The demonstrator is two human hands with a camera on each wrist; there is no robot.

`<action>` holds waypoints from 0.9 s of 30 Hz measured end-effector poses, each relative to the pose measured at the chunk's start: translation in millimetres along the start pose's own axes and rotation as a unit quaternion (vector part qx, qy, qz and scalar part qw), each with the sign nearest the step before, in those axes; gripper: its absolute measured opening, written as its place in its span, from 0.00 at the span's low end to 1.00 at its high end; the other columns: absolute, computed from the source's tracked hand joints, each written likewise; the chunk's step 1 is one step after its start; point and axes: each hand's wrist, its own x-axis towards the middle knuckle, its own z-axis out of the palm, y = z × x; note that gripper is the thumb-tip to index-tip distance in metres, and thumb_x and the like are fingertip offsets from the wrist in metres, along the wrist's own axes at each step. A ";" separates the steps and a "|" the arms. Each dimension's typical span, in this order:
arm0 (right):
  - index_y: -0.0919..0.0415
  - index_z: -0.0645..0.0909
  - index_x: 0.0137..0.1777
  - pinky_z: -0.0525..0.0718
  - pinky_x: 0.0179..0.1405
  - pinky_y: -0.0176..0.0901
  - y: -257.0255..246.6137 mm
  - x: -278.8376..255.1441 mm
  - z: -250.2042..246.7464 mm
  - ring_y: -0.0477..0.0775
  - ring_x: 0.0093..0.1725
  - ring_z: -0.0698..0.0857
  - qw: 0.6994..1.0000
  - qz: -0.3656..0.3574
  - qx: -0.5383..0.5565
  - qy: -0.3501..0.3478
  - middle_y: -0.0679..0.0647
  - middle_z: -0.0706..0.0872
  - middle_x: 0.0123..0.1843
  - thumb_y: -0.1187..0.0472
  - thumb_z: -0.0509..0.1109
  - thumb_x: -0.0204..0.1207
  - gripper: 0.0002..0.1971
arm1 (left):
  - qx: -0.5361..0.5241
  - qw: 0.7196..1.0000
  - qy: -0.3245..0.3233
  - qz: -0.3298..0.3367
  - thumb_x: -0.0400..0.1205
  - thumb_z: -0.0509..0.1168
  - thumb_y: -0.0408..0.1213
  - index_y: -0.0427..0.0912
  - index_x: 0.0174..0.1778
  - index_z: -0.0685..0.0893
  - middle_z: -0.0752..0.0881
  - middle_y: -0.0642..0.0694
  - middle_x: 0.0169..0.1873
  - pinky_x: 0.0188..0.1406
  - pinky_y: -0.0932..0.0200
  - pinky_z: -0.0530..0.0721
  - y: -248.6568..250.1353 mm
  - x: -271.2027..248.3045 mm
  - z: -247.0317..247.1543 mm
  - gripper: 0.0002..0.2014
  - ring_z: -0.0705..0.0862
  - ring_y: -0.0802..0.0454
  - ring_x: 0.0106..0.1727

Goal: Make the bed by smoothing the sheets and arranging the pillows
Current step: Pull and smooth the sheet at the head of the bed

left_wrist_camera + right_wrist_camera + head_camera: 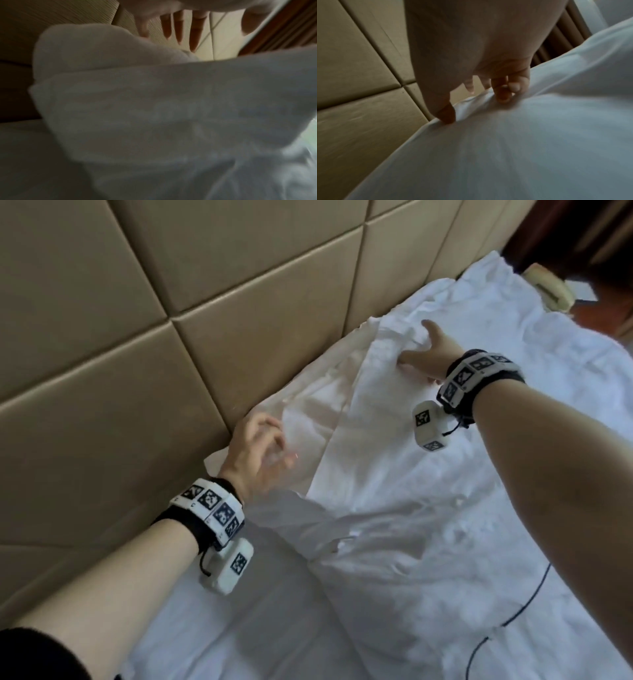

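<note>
Pinching the pillow (394, 392) at 1 o'clock, the right hand (430, 354) seats it against the headboard (212, 313); the left hand (255, 450), fingers spread, hovers at 9 o'clock.

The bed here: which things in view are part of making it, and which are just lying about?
Part of the job:
- white pillow, pinched by the right hand
- white sheet
- left hand, fingers spread, holding nothing

Just there:
- padded headboard
- black cable
- beige telephone
</note>
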 end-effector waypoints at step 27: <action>0.64 0.78 0.59 0.88 0.48 0.54 -16.3 19.4 -29.9 0.63 0.45 0.88 0.944 0.072 0.186 0.264 0.64 0.87 0.44 0.42 0.52 0.83 0.25 | 0.017 0.980 0.158 -0.123 0.83 0.64 0.45 0.37 0.43 0.84 0.82 0.38 0.30 0.36 0.59 0.73 0.3 52.9 -71.3 0.13 0.78 0.44 0.34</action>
